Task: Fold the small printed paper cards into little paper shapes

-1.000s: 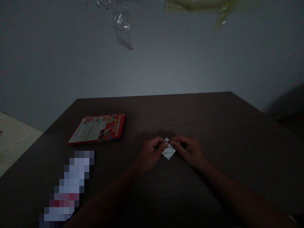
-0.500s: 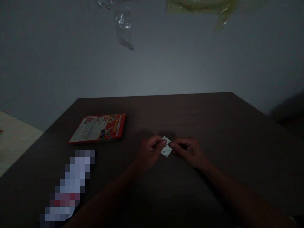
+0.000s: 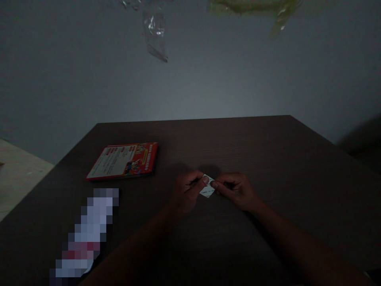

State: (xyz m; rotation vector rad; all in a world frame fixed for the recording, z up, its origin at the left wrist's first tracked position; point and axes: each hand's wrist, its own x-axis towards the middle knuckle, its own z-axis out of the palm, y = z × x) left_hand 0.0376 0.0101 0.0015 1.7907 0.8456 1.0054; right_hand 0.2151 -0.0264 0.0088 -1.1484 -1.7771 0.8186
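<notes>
A small white square packet (image 3: 207,192) with faint dark print is held between both hands, one corner pointing toward me. My left hand (image 3: 187,193) pinches its left side, thumb on top. From the other side my right hand (image 3: 236,190) grips the right edge between thumb and fingers. The two thumb tips are close together near the packet's upper part and cover some of it. Dim light leaves the print unreadable, and what the packet contains does not show.
A flat red and white printed box or book (image 3: 123,161) lies on the dark wooden table (image 3: 214,139) at the left. Nearer me is a pixelated, lit object (image 3: 92,230). A grey wall (image 3: 208,79) rises behind, with clear tape (image 3: 154,33) and yellowish tape (image 3: 253,8) on it.
The packet has shifted slightly left and tilted a little in the hands. The right thumb has moved slightly left with it. Everything else is as it was.
</notes>
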